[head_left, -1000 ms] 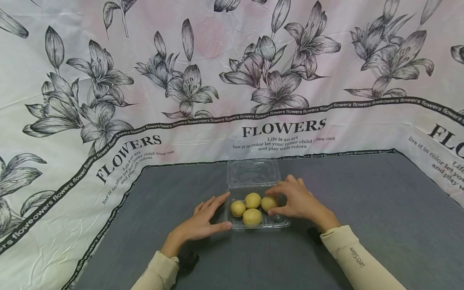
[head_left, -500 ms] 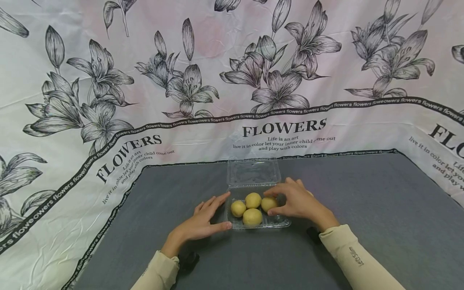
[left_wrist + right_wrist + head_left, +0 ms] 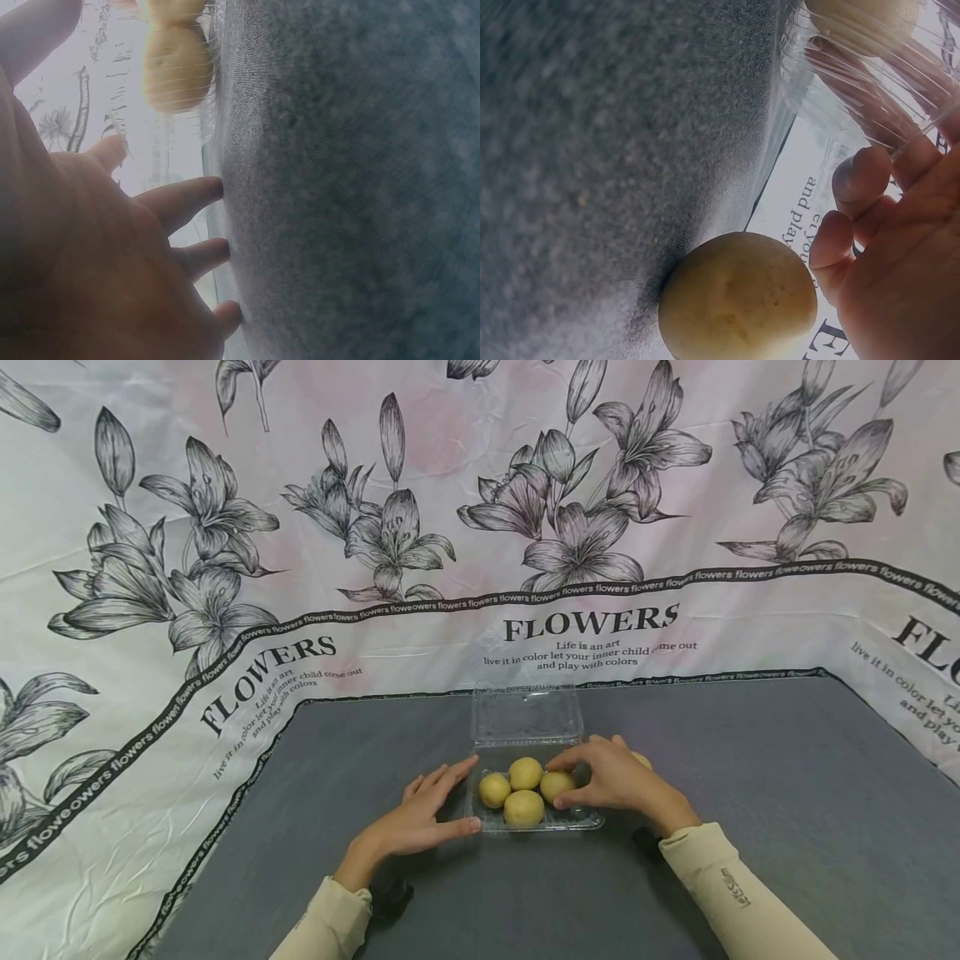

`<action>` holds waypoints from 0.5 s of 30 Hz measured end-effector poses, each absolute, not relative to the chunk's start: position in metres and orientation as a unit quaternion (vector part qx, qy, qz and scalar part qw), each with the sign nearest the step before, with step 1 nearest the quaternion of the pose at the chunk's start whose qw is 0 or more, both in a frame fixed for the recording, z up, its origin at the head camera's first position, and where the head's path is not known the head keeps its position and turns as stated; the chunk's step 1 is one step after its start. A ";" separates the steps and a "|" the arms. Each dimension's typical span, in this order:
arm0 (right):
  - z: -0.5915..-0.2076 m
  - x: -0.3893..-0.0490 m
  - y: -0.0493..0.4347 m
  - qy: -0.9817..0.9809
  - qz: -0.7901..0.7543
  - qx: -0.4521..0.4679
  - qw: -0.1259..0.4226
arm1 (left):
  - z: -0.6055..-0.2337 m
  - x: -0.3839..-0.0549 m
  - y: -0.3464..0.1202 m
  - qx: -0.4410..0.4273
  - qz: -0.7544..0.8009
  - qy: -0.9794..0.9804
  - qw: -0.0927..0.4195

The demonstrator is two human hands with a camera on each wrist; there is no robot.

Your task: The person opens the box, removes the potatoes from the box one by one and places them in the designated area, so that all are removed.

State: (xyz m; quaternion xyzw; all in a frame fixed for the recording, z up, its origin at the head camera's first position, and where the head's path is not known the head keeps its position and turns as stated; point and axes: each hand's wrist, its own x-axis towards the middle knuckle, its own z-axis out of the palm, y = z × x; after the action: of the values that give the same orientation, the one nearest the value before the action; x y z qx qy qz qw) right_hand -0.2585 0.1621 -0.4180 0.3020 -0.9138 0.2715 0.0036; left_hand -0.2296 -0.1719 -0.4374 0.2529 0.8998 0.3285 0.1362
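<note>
A clear plastic clamshell box (image 3: 540, 828) stands on the table with its lid (image 3: 527, 714) raised at the back. Several round yellow potatoes lie in it, including a front one (image 3: 523, 809), a left one (image 3: 494, 790) and a right one (image 3: 557, 785). My right hand (image 3: 618, 777) reaches in over the right side, thumb and fingertips around the right potato. At the box's left wall, my left hand (image 3: 416, 814) is spread, fingers extended, thumb tip by the front left corner. Another potato (image 3: 739, 296) rests on the table beside my right hand, mostly hidden behind it in the head view.
The grey tabletop (image 3: 360, 752) reaches back to a white cloth backdrop (image 3: 420, 652) printed with flowers and lettering. The box's raised lid stands close to that backdrop. Each forearm wears a cream sleeve (image 3: 738, 881).
My right hand stays around the right potato; its raised knuckles sink slightly, so the loose potato behind it shows more. The left hand keeps its place. The head view shifts a little.
</note>
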 end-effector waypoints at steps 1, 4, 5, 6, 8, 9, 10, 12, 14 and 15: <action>-0.418 -0.259 0.162 -0.914 0.272 0.301 0.000 | -0.437 -0.230 -0.172 0.253 0.328 0.900 0.136; -0.418 -0.259 0.161 -0.912 0.277 0.303 -0.008 | -0.437 -0.230 -0.172 0.254 0.326 0.900 0.136; -0.418 -0.259 0.161 -0.911 0.278 0.303 -0.010 | -0.437 -0.230 -0.172 0.254 0.325 0.901 0.135; -0.418 -0.259 0.161 -0.911 0.279 0.304 -0.010 | -0.437 -0.230 -0.172 0.254 0.325 0.901 0.135; -0.418 -0.259 0.161 -0.909 0.281 0.309 -0.008 | -0.437 -0.230 -0.172 0.255 0.325 0.901 0.134; -0.418 -0.259 0.161 -0.908 0.282 0.311 -0.007 | -0.437 -0.230 -0.172 0.255 0.324 0.901 0.133; -0.418 -0.259 0.161 -0.908 0.284 0.309 -0.008 | -0.437 -0.230 -0.172 0.255 0.324 0.901 0.133; -0.418 -0.260 0.162 -0.907 0.283 0.311 -0.006 | -0.437 -0.230 -0.172 0.254 0.325 0.901 0.134; -0.419 -0.260 0.162 -0.908 0.284 0.308 -0.008 | -0.437 -0.230 -0.172 0.253 0.325 0.901 0.134; -0.419 -0.260 0.162 -0.908 0.284 0.309 -0.007 | -0.437 -0.230 -0.172 0.253 0.325 0.901 0.134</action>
State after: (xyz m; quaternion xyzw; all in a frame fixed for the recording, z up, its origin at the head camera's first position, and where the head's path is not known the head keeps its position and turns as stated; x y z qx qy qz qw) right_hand -0.2602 0.1623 -0.4189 0.3088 -0.9077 0.2841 -0.0073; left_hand -0.2300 -0.1721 -0.4373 0.2526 0.9013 0.3253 0.1342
